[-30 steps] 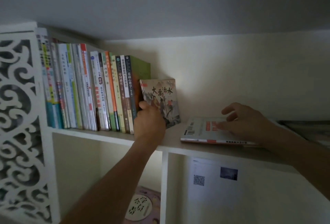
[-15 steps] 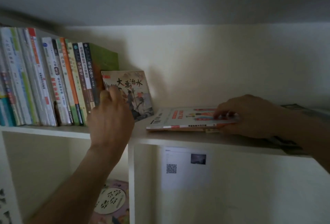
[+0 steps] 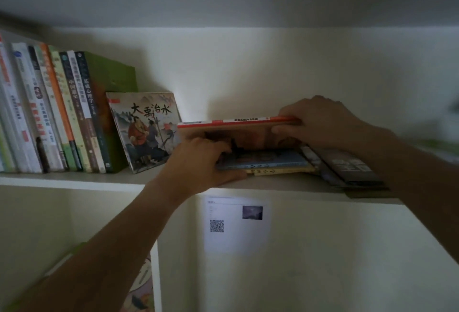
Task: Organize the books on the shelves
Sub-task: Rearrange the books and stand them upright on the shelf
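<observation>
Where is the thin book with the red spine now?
In the head view, right of centre, the thin red-spined book is lifted above the flat stack, gripped by the right hand.

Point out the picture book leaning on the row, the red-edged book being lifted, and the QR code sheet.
picture book (image 3: 146, 130), head view, front cover
red-edged book (image 3: 236, 121), head view, red spine edge
QR code sheet (image 3: 236, 234), head view, blank middle

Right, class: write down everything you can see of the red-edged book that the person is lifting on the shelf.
The red-edged book is thin and flat, a paperback by its look, with a red and white edge strip carrying small dark print. It is tipped up on its far long edge, dim brownish underside facing the camera, above a blue book lying flat. The right hand grips its right end, fingers over the top, thumb beneath. The left hand reaches in under its left end. Its front cover is hidden.
</observation>
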A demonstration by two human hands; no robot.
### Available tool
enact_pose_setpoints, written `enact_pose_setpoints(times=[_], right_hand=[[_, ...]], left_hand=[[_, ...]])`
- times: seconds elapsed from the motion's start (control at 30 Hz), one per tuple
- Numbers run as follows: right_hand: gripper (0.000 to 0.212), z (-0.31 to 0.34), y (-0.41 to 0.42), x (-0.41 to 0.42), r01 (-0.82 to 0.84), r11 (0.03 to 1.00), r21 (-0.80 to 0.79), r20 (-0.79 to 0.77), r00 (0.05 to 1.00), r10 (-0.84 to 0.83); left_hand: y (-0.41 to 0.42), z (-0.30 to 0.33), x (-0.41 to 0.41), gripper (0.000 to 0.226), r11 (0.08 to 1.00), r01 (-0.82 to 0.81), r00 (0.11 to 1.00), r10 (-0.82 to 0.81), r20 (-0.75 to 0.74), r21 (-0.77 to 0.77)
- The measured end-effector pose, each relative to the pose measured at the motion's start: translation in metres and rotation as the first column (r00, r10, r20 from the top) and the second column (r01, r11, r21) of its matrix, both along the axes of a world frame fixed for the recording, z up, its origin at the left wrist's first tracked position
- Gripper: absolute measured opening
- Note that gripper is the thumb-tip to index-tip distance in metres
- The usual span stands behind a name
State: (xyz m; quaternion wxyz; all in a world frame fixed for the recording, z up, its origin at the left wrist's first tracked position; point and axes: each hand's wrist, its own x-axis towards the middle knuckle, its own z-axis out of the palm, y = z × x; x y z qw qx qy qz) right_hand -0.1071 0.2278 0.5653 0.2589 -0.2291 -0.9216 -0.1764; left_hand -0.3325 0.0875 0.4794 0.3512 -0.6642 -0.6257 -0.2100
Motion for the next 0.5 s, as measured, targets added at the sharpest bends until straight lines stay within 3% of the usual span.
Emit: enact_pose_setpoints(times=[0.07, 0.17, 0.23, 0.4, 0.5], right_hand=[[0.041, -0.003, 0.003, 0.001, 0.011, 0.999, -0.043, -0.037, 0.999, -0.013], [0.042, -0.008, 0.002, 0.002, 0.006, 0.999, -0.048, -0.141, 0.990, -0.013], [0.043, -0.009, 0.002, 0.002, 0.026, 1.000, -0.018, -0.187, 0.982, -0.029], [0.041, -0.011, 0.007, 0.000, 0.102, 0.992, 0.079, -0.262, 0.962, -0.078], [0.045, -0.016, 0.016, 0.003, 0.275, 0.944, 0.183, -0.406, 0.896, -0.182]], left_hand=[[0.002, 0.002, 0.000, 0.066, 1.000, -0.010, 0.985, 0.007, -0.174, -0.014], [0.007, 0.001, 0.009, 0.036, 0.998, -0.064, 0.923, 0.061, -0.380, 0.005], [0.007, 0.003, 0.012, 0.028, 0.992, -0.117, 0.913, 0.130, -0.387, 0.056], [-0.001, 0.005, 0.011, 0.033, 0.975, -0.198, 0.890, 0.220, -0.399, 0.098], [-0.023, -0.003, 0.013, 0.037, 0.953, -0.260, 0.911, 0.296, -0.287, 0.158]])
